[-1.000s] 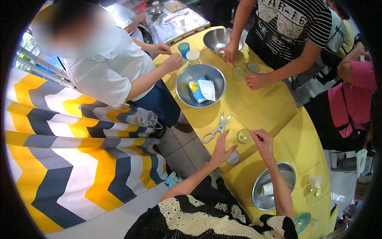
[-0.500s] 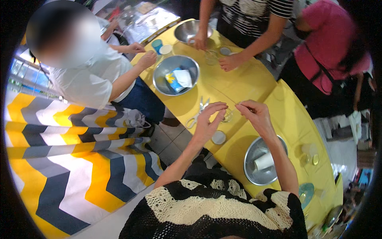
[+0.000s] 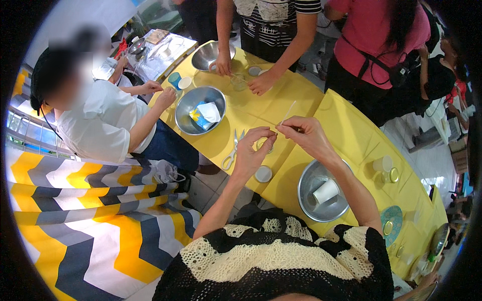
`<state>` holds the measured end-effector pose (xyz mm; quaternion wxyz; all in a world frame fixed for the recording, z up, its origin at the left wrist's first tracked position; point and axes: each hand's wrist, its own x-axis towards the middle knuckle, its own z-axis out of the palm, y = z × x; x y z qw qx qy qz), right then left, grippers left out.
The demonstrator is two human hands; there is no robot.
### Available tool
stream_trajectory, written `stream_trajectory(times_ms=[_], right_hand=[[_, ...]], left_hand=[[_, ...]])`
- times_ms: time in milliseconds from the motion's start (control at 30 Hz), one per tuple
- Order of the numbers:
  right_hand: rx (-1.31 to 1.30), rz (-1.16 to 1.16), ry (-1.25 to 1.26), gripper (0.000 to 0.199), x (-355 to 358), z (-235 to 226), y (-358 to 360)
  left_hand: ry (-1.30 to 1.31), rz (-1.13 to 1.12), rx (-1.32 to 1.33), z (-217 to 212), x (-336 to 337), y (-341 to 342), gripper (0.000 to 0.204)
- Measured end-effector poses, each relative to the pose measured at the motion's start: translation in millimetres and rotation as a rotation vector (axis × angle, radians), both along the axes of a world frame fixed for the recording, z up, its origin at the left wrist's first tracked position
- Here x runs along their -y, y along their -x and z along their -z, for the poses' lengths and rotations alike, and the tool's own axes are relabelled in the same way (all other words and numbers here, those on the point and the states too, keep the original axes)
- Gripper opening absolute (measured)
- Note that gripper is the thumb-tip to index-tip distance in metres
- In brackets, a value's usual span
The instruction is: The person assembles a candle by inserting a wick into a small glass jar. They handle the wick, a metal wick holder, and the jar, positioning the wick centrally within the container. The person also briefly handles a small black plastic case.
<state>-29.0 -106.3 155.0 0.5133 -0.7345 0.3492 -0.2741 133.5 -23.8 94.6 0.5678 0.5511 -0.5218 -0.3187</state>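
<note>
Above the yellow table, my right hand point(image 3: 301, 131) pinches a thin white string point(image 3: 289, 111), which sticks up and away from the fingertips. My left hand point(image 3: 254, 150) is closed in a pinch close beside it, fingertips nearly touching those of the right; what sits between them is too small to make out. Under my hands a small glass jar point(image 3: 265, 146) is partly hidden by the left fingers. A white round lid or cup point(image 3: 263, 174) lies just nearer to me. Scissors point(image 3: 232, 150) with pale handles rest left of my left hand.
A steel bowl point(image 3: 301, 198) holding a white paper cup point(image 3: 326, 191) is by my right forearm. Another steel bowl point(image 3: 221, 120) holds a blue-white packet. Two co-workers work across and left; a third bowl point(image 3: 197, 61) stands far off. Jars point(image 3: 393, 175) and a teal plate point(image 3: 385, 215) lie right.
My view has shifted, so the table and people appear moved. My hands stay close together over the jar; the white string now shows clearly above my right fingertips.
</note>
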Motion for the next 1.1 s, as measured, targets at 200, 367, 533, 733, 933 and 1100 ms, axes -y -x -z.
stream_trajectory(times_ms=[200, 367, 533, 733, 933, 1100], right_hand=[[0.019, 0.003, 0.073, 0.021, -3, -7, 0], [0.010, -0.006, 0.095, 0.019, -5, -14, -4], [0.021, -0.029, 0.104, 0.019, -6, -20, -3], [0.048, -0.028, 0.113, 0.020, -9, -32, -4], [0.007, -0.052, 0.172, 0.020, -6, -50, -1], [-0.021, -0.064, 0.296, 0.017, -9, -52, -3]], left_hand=[[0.014, -0.019, -0.016, -4, -3, 2, 0.015], [0.013, -0.034, -0.036, -5, -6, 6, 0.015], [0.035, -0.060, -0.030, -19, -5, 10, 0.014], [0.148, -0.073, 0.079, -24, 1, 12, 0.012], [0.135, -0.083, 0.083, -29, -1, 17, 0.010], [0.178, -0.087, 0.038, -35, 0, 15, 0.010]])
